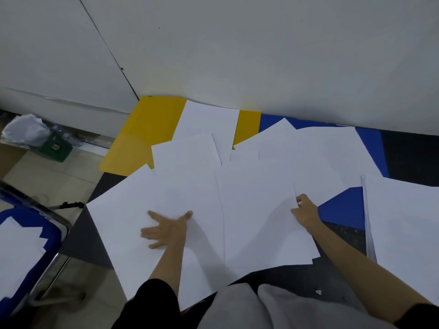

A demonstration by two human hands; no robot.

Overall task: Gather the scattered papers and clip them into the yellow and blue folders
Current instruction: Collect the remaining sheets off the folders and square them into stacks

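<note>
Pressing thin, floppy, slidey papers (190, 186) flat with open left hand (166, 230), right hand (305, 212) pinching a sheet edge, probably best squaring edges first.

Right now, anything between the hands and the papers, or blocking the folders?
Nothing between: the left hand lies flat on the papers and the right hand grips a sheet's edge. The yellow folder and blue folder are largely buried under loose sheets, which must come off first.

Green crate (55, 148) w/ crumpled paper (26, 130) by white wall (261, 55)
</note>
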